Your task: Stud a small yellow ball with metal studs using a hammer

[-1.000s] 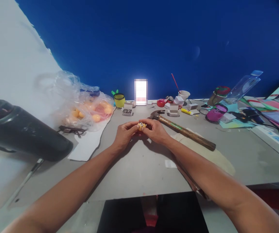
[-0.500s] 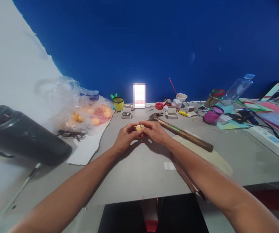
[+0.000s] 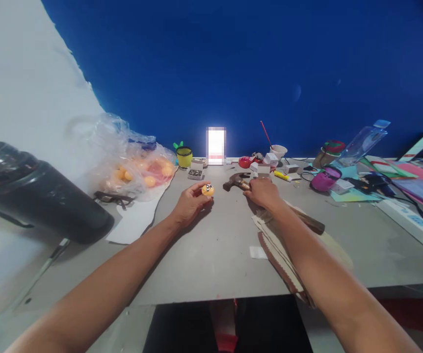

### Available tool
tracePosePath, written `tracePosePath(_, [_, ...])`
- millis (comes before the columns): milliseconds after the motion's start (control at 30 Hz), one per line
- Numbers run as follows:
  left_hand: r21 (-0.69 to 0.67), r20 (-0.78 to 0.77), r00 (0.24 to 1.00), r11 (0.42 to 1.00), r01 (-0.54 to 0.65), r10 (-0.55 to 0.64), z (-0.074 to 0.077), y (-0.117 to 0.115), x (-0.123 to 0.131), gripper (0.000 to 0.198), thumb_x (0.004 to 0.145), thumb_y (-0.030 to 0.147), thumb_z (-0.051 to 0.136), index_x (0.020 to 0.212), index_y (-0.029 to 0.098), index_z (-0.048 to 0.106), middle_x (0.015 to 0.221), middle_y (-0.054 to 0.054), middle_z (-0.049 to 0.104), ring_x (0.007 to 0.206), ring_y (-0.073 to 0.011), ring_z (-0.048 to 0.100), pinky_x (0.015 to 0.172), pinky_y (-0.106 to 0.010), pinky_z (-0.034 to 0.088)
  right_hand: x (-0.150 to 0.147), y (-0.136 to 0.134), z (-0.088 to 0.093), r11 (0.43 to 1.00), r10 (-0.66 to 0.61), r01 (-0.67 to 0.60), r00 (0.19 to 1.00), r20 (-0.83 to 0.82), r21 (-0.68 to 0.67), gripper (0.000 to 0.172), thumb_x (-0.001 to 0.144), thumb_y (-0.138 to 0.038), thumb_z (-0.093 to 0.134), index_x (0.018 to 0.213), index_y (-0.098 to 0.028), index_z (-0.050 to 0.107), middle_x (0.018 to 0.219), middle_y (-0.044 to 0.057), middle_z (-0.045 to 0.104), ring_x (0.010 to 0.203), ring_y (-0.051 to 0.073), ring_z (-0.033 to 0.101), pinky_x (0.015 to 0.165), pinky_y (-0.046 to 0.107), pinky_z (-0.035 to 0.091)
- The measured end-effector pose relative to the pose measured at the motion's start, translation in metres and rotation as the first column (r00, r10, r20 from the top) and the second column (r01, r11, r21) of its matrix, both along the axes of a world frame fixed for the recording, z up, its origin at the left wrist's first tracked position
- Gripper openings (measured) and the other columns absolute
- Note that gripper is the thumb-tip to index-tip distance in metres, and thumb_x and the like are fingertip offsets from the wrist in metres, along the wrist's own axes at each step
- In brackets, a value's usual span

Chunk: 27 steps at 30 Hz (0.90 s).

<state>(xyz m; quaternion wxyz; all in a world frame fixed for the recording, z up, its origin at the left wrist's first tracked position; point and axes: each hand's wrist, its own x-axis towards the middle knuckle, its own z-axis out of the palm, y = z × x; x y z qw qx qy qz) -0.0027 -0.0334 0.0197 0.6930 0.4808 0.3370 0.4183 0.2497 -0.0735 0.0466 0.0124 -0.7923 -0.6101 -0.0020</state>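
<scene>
A small orange ball (image 3: 207, 190) with shiny metal bits on its top is pinched in the fingers of my left hand (image 3: 190, 203), just over the grey table. To the right, my right hand (image 3: 266, 192) is closed round the wooden handle of a claw hammer (image 3: 239, 181), close behind its head. The handle's far end comes out beyond my right wrist, above a beige cloth item (image 3: 276, 235). An open small box (image 3: 196, 172) of shiny metal pieces lies behind my left hand.
At left stand a large dark bottle (image 3: 45, 191) and a plastic bag (image 3: 138, 166) of orange balls, with glasses (image 3: 114, 198) in front. Behind are a yellow mesh cup (image 3: 184, 157), a bright screen (image 3: 216, 145) and a white cup (image 3: 278, 151). Coloured papers (image 3: 406, 171) lie at right.
My right hand has left the ball and moved right onto the hammer handle. The ball stays in my left hand. The hammer's head has turned slightly.
</scene>
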Motion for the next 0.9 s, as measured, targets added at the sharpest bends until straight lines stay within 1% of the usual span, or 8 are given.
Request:
tracePosePath(167, [0.203, -0.217, 0.970, 0.977, -0.065, 0.109, 0.004, 0.001, -0.005, 0.054, 0.067, 0.026, 0.084, 0.118, 0.016, 0.073, 0.077, 0.000, 0.066, 0.062, -0.0108, 0.057, 0.062, -0.028, 0.051, -0.011, -0.003, 0.001, 0.997, 0.014, -0.013, 1.000, -0.007, 0.070, 0.034, 0.096, -0.042, 0.063, 0.115, -0.014, 0.068, 0.116, 0.019, 0.074, 0.108, 0.031, 0.069, 0.081, 0.034, 0.047])
tracePosePath(300, [0.211, -0.265, 0.956, 0.975, -0.068, 0.125, 0.004, 0.004, -0.007, 0.058, 0.066, 0.022, 0.080, 0.123, 0.015, 0.071, 0.073, 0.000, 0.066, 0.062, -0.0125, 0.058, 0.066, -0.030, 0.052, -0.027, -0.013, 0.016, 0.972, 0.017, -0.013, 1.000, -0.016, 0.234, 0.035, 0.096, -0.034, 0.063, 0.126, -0.017, 0.060, 0.095, 0.013, 0.077, 0.088, 0.028, 0.071, 0.075, 0.033, 0.043])
tracePosePath(367, [0.209, -0.262, 0.957, 0.975, -0.072, 0.127, 0.003, 0.006, -0.007, 0.057, 0.062, 0.018, 0.080, 0.119, 0.016, 0.072, 0.077, 0.000, 0.066, 0.061, -0.0107, 0.055, 0.063, -0.028, 0.049, -0.034, -0.019, 0.021, 0.923, 0.087, -0.079, 0.996, -0.005, 0.376, 0.036, 0.096, -0.032, 0.063, 0.130, -0.020, 0.059, 0.096, 0.011, 0.076, 0.087, 0.028, 0.069, 0.074, 0.033, 0.041])
tracePosePath(433, [0.227, -0.257, 0.959, 0.972, -0.063, 0.123, 0.001, 0.007, -0.007, 0.049, 0.062, 0.019, 0.079, 0.110, 0.017, 0.073, 0.078, 0.001, 0.065, 0.060, -0.0093, 0.052, 0.060, -0.026, 0.045, -0.041, -0.024, 0.022, 0.839, 0.205, -0.195, 0.978, 0.037, 0.507, 0.035, 0.098, -0.031, 0.061, 0.131, -0.020, 0.061, 0.102, 0.012, 0.076, 0.092, 0.027, 0.067, 0.074, 0.033, 0.039])
tracePosePath(500, [0.261, -0.261, 0.959, 0.964, -0.041, 0.112, 0.000, 0.008, -0.008, 0.031, 0.065, 0.022, 0.078, 0.095, 0.016, 0.073, 0.073, 0.001, 0.061, 0.059, -0.0093, 0.049, 0.057, -0.025, 0.041, -0.047, -0.027, 0.018, 0.766, 0.307, -0.299, 0.948, 0.084, 0.569, 0.032, 0.100, -0.031, 0.058, 0.130, -0.021, 0.064, 0.101, 0.011, 0.075, 0.092, 0.025, 0.065, 0.074, 0.032, 0.038])
tracePosePath(567, [0.296, -0.275, 0.955, 0.955, -0.024, 0.109, -0.001, 0.009, -0.008, 0.019, 0.067, 0.024, 0.077, 0.082, 0.016, 0.069, 0.068, 0.001, 0.059, 0.059, -0.0098, 0.048, 0.057, -0.025, 0.039, -0.054, -0.028, 0.014, 0.733, 0.364, -0.363, 0.924, 0.119, 0.575, 0.029, 0.102, -0.032, 0.056, 0.127, -0.022, 0.068, 0.094, 0.008, 0.074, 0.087, 0.023, 0.062, 0.073, 0.032, 0.036])
tracePosePath(700, [0.317, -0.287, 0.948, 0.948, -0.041, 0.137, -0.001, 0.007, -0.007, 0.017, 0.065, 0.023, 0.077, 0.078, 0.016, 0.069, 0.064, 0.001, 0.058, 0.057, -0.0104, 0.046, 0.054, -0.025, 0.037, -0.060, -0.031, 0.014, 0.743, 0.350, -0.363, 0.927, 0.136, 0.562, 0.033, 0.108, -0.035, 0.046, 0.126, -0.024, 0.071, 0.091, 0.008, 0.073, 0.087, 0.022, 0.059, 0.076, 0.032, 0.035])
tracePosePath(900, [0.342, -0.234, 0.960, 0.938, -0.065, 0.152, -0.001, 0.002, -0.005, 0.020, 0.063, 0.020, 0.080, 0.082, 0.017, 0.074, 0.069, 0.001, 0.060, 0.064, -0.0130, 0.051, 0.057, -0.026, 0.041, -0.059, -0.033, 0.022, 0.849, 0.290, -0.273, 0.957, 0.034, 0.453, 0.040, 0.108, -0.041, 0.042, 0.137, -0.028, 0.066, 0.104, 0.010, 0.074, 0.099, 0.026, 0.060, 0.082, 0.032, 0.038])
